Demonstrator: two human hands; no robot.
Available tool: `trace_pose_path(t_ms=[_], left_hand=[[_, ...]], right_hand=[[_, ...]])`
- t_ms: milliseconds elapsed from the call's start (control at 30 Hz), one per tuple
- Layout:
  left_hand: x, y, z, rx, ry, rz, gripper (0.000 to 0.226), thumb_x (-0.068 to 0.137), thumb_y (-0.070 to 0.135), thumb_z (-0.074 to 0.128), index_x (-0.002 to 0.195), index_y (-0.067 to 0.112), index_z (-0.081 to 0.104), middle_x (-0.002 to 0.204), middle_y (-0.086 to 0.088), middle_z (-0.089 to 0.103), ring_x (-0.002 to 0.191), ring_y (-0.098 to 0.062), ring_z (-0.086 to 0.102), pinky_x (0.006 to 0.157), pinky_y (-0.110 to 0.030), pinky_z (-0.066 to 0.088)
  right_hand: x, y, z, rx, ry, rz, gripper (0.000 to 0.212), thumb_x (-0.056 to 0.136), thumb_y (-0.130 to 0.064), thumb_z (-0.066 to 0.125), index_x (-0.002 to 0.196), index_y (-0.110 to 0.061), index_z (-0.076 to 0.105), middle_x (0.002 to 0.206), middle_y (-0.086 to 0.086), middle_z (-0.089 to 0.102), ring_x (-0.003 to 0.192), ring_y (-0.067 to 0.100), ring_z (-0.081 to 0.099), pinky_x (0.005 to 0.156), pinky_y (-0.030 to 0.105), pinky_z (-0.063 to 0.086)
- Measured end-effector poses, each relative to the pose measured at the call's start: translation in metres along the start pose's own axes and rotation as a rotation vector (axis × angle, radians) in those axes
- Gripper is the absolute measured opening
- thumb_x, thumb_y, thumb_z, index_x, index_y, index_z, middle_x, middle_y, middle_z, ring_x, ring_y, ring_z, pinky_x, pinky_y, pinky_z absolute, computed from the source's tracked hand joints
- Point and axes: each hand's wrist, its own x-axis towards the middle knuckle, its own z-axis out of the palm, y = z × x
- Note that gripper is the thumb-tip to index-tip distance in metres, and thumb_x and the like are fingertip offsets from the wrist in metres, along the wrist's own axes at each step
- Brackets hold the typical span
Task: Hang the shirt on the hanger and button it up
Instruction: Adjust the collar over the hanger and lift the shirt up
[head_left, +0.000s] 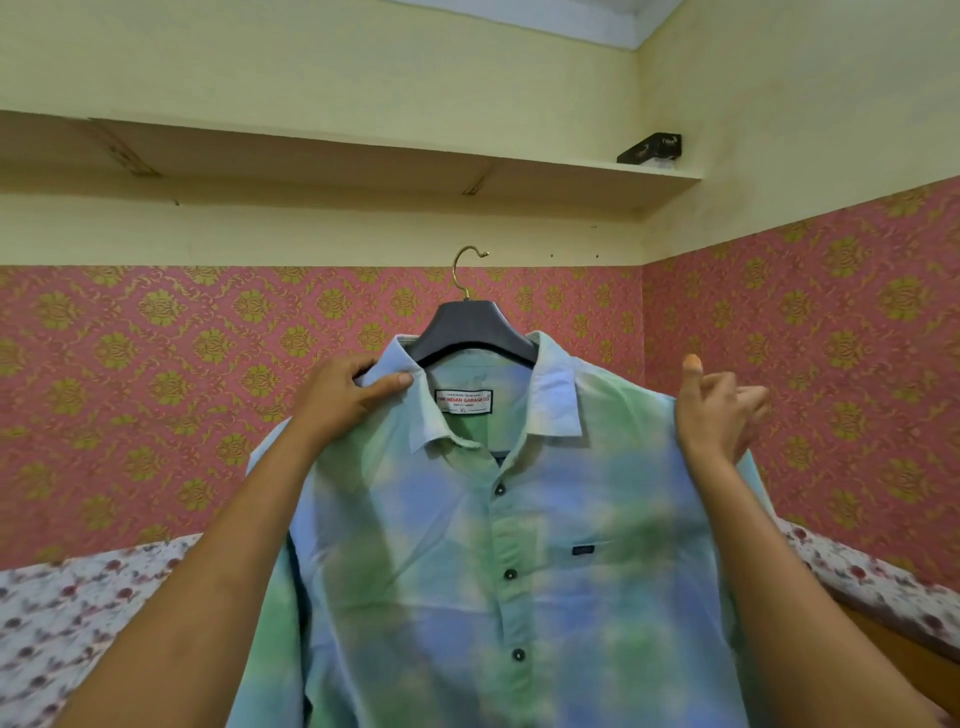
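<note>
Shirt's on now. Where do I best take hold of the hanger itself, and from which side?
Grip the hanger at its dark centre just below the gold hook, coming from above and in front. That looks like the only bare part: the shirt covers both arms, and the collar wraps its lower edge. Keep the hook free.

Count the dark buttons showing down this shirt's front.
3 on the shirt, in a line down its front: top button below the collar, middle button near the pocket label, bottom button lowest. More may be hidden below the frame.
</note>
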Motion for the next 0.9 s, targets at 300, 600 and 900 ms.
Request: trace_pose_path(t_ms=[300,600,900], left_hand=[[-0.002,0.000,-0.007,0.056,0.004,0.013,0.066,0.057,0.077,0.047,0.061,0.012,0.052,0.056,0.001,0.043,0.050,-0.013,0.035,0.055,-0.030,0.024],[-0.032,-0.038,-0.034,-0.118,-0.131,-0.004,0.047,0.054,0.074,0.062,0.083,0.037,0.067,0.086,0.016,0.069,0.081,0.002,0.061,0.073,-0.021,0.047],[-0.063,-0.076,-0.039,-0.300,0.002,-0.234,0.011,0.089,0.021,0.058,0.081,0.020,0.065,0.084,0.004,0.064,0.083,-0.012,0.059,0.074,-0.033,0.049]], right_hand=[[-0.036,-0.043,0.006,-0.231,-0.676,-0.607,0.058,0.077,-0.069,0.047,0.104,-0.020,0.059,0.098,0.009,0.067,0.093,0.032,0.061,0.074,0.037,0.045],[-0.062,-0.032,0.023,-0.255,-0.393,-0.542,0.066,0.061,-0.080,0.055,0.068,-0.014,0.054,0.082,0.011,0.068,0.085,0.033,0.062,0.060,0.032,0.030],[-0.075,-0.031,0.021,-0.267,-0.345,-0.551,0.068,0.063,-0.076,0.054,0.062,-0.008,0.049,0.068,0.014,0.061,0.071,0.035,0.057,0.055,0.031,0.026]])
